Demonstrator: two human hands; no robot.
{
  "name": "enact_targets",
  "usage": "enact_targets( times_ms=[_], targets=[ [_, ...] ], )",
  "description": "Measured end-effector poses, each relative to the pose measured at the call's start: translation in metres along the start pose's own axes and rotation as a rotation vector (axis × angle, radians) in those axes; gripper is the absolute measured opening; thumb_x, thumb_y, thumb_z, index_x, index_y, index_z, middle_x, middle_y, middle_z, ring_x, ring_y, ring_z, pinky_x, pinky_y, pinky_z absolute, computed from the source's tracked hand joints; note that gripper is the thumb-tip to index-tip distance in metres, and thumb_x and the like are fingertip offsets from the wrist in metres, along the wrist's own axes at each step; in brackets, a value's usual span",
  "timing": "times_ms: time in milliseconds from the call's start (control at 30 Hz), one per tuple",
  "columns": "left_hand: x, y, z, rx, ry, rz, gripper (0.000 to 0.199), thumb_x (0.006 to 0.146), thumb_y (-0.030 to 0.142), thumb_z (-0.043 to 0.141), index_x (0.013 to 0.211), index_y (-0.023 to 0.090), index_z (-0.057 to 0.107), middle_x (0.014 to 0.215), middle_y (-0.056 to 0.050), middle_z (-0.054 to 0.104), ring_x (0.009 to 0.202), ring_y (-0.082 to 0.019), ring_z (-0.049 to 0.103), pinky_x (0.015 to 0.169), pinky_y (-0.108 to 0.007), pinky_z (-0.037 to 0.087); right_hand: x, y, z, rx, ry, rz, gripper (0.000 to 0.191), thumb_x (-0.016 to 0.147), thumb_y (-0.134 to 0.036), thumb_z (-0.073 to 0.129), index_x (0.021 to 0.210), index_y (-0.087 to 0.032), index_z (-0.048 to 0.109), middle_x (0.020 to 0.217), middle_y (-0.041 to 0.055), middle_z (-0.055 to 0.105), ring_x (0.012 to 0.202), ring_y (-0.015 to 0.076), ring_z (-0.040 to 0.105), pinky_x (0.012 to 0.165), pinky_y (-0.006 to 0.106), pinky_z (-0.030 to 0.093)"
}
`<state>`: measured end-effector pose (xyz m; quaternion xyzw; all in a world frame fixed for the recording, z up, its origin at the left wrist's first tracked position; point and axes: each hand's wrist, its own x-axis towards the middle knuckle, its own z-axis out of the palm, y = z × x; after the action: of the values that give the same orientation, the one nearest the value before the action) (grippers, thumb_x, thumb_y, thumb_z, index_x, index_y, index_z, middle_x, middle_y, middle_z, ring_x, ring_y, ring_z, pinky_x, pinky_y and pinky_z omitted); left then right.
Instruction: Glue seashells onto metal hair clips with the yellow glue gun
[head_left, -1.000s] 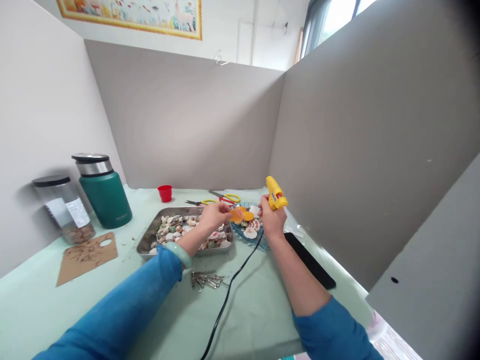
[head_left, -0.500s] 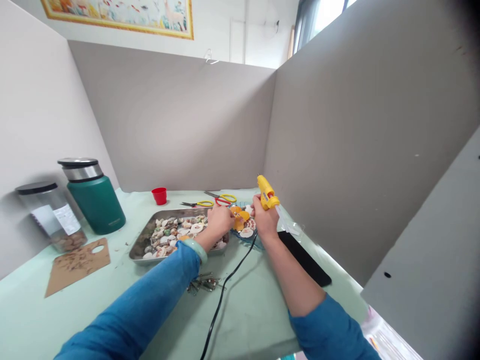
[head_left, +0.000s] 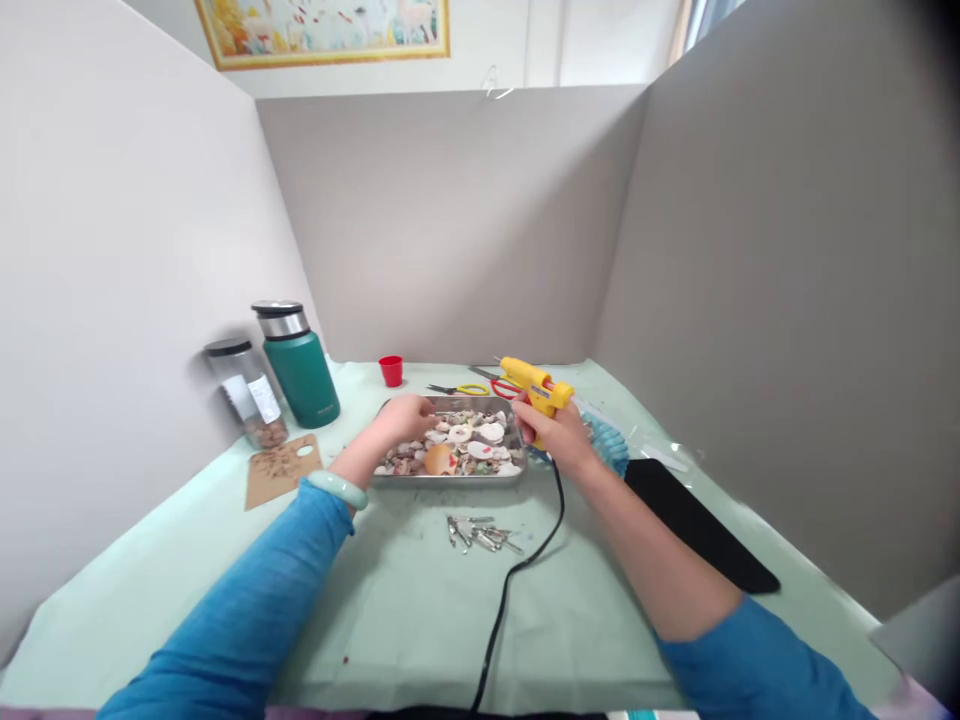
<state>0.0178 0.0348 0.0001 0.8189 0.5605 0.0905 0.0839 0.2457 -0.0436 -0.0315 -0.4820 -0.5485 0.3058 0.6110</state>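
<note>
My right hand [head_left: 561, 435] grips the handle of a yellow glue gun [head_left: 536, 385], its nozzle pointing left and slightly up. A black cord [head_left: 517, 570] runs from the gun down to the table's front edge. Behind that hand a light-blue ruffled piece [head_left: 609, 442] shows in part. My left hand [head_left: 405, 420] is over the left side of a metal tray [head_left: 450, 481], its fingers slightly apart among the shells; the fingertips are partly hidden. Mixed seashells [head_left: 480, 435] fill the tray, with an orange shell [head_left: 439, 459] near its front.
Small metal clips [head_left: 484, 535] lie before the tray. Yellow-handled scissors [head_left: 459, 389], red-handled scissors [head_left: 504, 387] and a red cup [head_left: 391, 371] stand behind. A green flask [head_left: 301, 380], a jar [head_left: 251, 395] and a brown card [head_left: 281, 470] are left; a black slab [head_left: 697, 525] is right.
The view has swung left. My left hand has left the orange piece beside the glue gun and moved over the tray's left side. The glue gun has tipped to point left.
</note>
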Motion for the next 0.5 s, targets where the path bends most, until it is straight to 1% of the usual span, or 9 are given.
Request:
enact_targets(
  times_ms=[67, 133, 167, 233, 300, 333, 400, 500],
  targets=[
    [-0.008, -0.008, -0.004, -0.046, -0.042, 0.004, 0.031, 0.074, 0.028, 0.057, 0.098, 0.015, 0.072, 0.095, -0.007, 0.073, 0.084, -0.019, 0.064, 0.070, -0.024, 0.044, 0.001, -0.008, 0.016, -0.034, -0.121, 0.004, 0.016, 0.072, -0.034, 0.062, 0.075, -0.018, 0.063, 0.055, -0.0027, 0.058, 0.042, 0.0085, 0.048, 0.044, 0.022, 0.041],
    [-0.012, -0.013, -0.004, -0.099, -0.087, 0.024, 0.030, 0.071, 0.027, 0.058, 0.096, 0.016, 0.072, 0.093, -0.006, 0.073, 0.083, -0.018, 0.064, 0.071, -0.024, 0.044, 0.001, -0.014, 0.032, -0.064, -0.186, -0.010, 0.014, 0.073, -0.032, 0.061, 0.072, -0.018, 0.062, 0.055, -0.0024, 0.058, 0.041, 0.0087, 0.048, 0.043, 0.022, 0.040],
    [-0.014, -0.014, -0.003, -0.116, -0.106, 0.037, 0.031, 0.070, 0.028, 0.060, 0.096, 0.016, 0.072, 0.093, -0.005, 0.072, 0.083, -0.018, 0.064, 0.071, -0.024, 0.044, 0.000, -0.016, 0.039, -0.065, -0.214, 0.001, 0.013, 0.073, -0.031, 0.060, 0.071, -0.018, 0.061, 0.055, -0.0022, 0.057, 0.041, 0.0087, 0.048, 0.042, 0.022, 0.039],
    [-0.015, -0.014, 0.002, -0.116, -0.139, 0.060, 0.036, 0.067, 0.034, 0.064, 0.098, 0.017, 0.072, 0.093, -0.005, 0.072, 0.083, -0.019, 0.063, 0.071, -0.025, 0.044, -0.001, -0.017, 0.049, -0.047, -0.222, 0.026, 0.012, 0.073, -0.031, 0.059, 0.073, -0.019, 0.061, 0.056, -0.0026, 0.057, 0.041, 0.0081, 0.047, 0.041, 0.021, 0.039],
    [-0.017, -0.012, 0.008, -0.094, -0.157, 0.068, 0.045, 0.061, 0.039, 0.069, 0.101, 0.019, 0.070, 0.095, -0.005, 0.070, 0.083, -0.020, 0.063, 0.069, -0.026, 0.045, -0.004, -0.012, 0.053, -0.044, -0.209, 0.048, 0.012, 0.073, -0.030, 0.059, 0.074, -0.019, 0.060, 0.054, -0.0035, 0.055, 0.040, 0.0079, 0.046, 0.042, 0.021, 0.040],
    [-0.018, -0.011, 0.012, -0.093, -0.167, 0.068, 0.047, 0.059, 0.038, 0.070, 0.102, 0.019, 0.069, 0.095, -0.005, 0.070, 0.081, -0.020, 0.063, 0.067, -0.026, 0.045, -0.005, -0.008, 0.053, -0.049, -0.217, 0.054, 0.012, 0.073, -0.030, 0.059, 0.074, -0.018, 0.060, 0.054, -0.0035, 0.055, 0.040, 0.0082, 0.046, 0.042, 0.022, 0.040],
    [-0.021, -0.007, 0.017, -0.128, -0.186, 0.061, 0.046, 0.059, 0.032, 0.069, 0.103, 0.020, 0.067, 0.093, -0.004, 0.069, 0.073, -0.018, 0.063, 0.061, -0.024, 0.044, -0.007, 0.001, 0.051, -0.031, -0.223, 0.071, 0.014, 0.072, -0.032, 0.060, 0.076, -0.018, 0.060, 0.056, -0.0032, 0.055, 0.041, 0.0088, 0.047, 0.042, 0.022, 0.040],
    [-0.022, -0.005, 0.024, -0.215, -0.181, 0.073, 0.044, 0.061, 0.023, 0.063, 0.105, 0.019, 0.063, 0.083, -0.002, 0.068, 0.060, -0.014, 0.060, 0.052, -0.023, 0.042, -0.008, 0.011, 0.047, -0.033, -0.219, 0.073, 0.017, 0.073, -0.034, 0.060, 0.080, -0.018, 0.061, 0.058, -0.0024, 0.057, 0.042, 0.0096, 0.047, 0.043, 0.023, 0.041]
  ],
)
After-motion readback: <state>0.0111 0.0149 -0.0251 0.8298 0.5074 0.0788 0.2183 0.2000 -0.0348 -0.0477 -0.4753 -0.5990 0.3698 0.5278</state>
